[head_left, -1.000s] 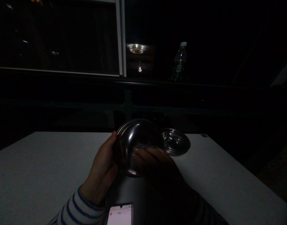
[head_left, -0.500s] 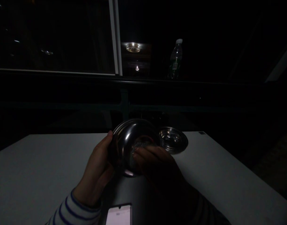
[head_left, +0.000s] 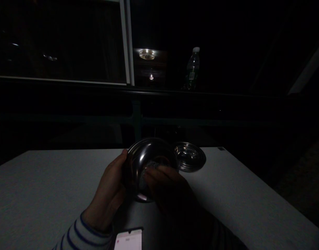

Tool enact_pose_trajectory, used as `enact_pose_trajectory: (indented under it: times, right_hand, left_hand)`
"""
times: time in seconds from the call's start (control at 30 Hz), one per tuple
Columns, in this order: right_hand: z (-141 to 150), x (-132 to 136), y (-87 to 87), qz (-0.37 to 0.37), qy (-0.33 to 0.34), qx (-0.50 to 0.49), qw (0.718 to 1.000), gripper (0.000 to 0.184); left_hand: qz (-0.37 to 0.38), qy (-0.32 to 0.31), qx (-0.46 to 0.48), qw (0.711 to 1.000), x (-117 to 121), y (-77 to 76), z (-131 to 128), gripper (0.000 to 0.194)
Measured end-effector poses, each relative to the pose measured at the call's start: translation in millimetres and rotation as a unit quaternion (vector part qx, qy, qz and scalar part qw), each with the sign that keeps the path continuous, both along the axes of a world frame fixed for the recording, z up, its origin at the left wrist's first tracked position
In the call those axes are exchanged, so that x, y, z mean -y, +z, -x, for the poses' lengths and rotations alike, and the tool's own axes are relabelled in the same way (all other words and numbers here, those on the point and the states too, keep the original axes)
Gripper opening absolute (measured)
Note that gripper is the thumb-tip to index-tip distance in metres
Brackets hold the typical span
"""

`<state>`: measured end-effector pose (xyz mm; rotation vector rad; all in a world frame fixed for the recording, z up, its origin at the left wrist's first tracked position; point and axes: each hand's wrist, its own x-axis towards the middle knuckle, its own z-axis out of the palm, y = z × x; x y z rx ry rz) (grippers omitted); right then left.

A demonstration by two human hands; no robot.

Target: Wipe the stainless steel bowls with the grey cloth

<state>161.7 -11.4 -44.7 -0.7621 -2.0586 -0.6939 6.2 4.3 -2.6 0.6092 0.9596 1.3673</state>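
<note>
My left hand [head_left: 108, 189] grips a shiny metal bowl [head_left: 138, 152] by its left edge. The bowl is tilted, with its rounded outer side facing me. Pressed against that surface is a greyish, wiry scrubber [head_left: 152, 164], probably steel wool, under the fingers of my right hand [head_left: 168, 185]. Deep shadow covers most of the right hand, and it hides part of the scrubber. Just behind and to the right, a stack of metal bowls [head_left: 190, 158] stands on the table, open side up.
The white table [head_left: 57, 180] spreads out on both sides. A lit phone [head_left: 129, 240] lies at its near edge, below my hands. Beyond the table, a plastic bottle [head_left: 192, 69] stands on a dark ledge by the window frame [head_left: 126, 41].
My right hand and the scrubber have shifted slightly left and down over the bowl. The bowl sits a little lower in view. The camera view has moved slightly too.
</note>
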Motion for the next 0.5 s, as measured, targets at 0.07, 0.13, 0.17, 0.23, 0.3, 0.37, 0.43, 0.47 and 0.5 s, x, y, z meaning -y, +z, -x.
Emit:
enact_pose_trajectory:
  times: [0.07, 0.13, 0.17, 0.23, 0.3, 0.37, 0.43, 0.47, 0.5]
  right_hand:
    - [0, -2, 0.6, -0.006, 0.005, -0.014, 1.0, 0.025]
    - [1, -2, 1.6, 0.017, -0.026, -0.026, 0.999, 0.025]
    - [1, -1, 1.9, 0.024, -0.031, -0.023, 0.999, 0.025]
    - [4, 3, 2.0, 0.021, -0.02, -0.01, 1.0, 0.027]
    - [5, 6, 3.0, 0.005, 0.015, 0.002, 1.0, 0.028]
    - [1, 5, 6.4, 0.034, 0.035, 0.018, 0.999, 0.027]
    - [-8, 2, 12.5, 0.059, -0.01, 0.0, 0.998, 0.026]
    - [-14, 0, 16.3, 0.064, -0.027, -0.011, 0.998, 0.027]
    - [-20, -1, 20.1, 0.07, -0.044, -0.016, 0.996, 0.028]
  left_hand:
    - [0.001, 0.007, -0.007, 1.0, 0, 0.1, 0, 0.022]
    - [-0.004, 0.015, -0.013, 1.0, -1, -0.6, 0, 0.021]
    - [-0.006, 0.019, -0.013, 1.0, -1, -1.1, 0, 0.02]
    - [-0.006, 0.017, -0.004, 1.0, -1, -2.2, 0, 0.019]
    - [0.001, 0.006, 0.013, 1.0, -1, -2.3, 1, 0.021]
    - [0.006, -0.003, 0.029, 1.0, 0, -1.2, 0, 0.022]
    - [0.004, -0.001, 0.038, 0.999, 1, 0.3, 0, 0.023]
    - [0.002, 0.001, 0.04, 0.999, 1, 0.9, 0, 0.022]
    - [-0.001, 0.001, 0.044, 0.999, 1, 1.3, 1, 0.022]
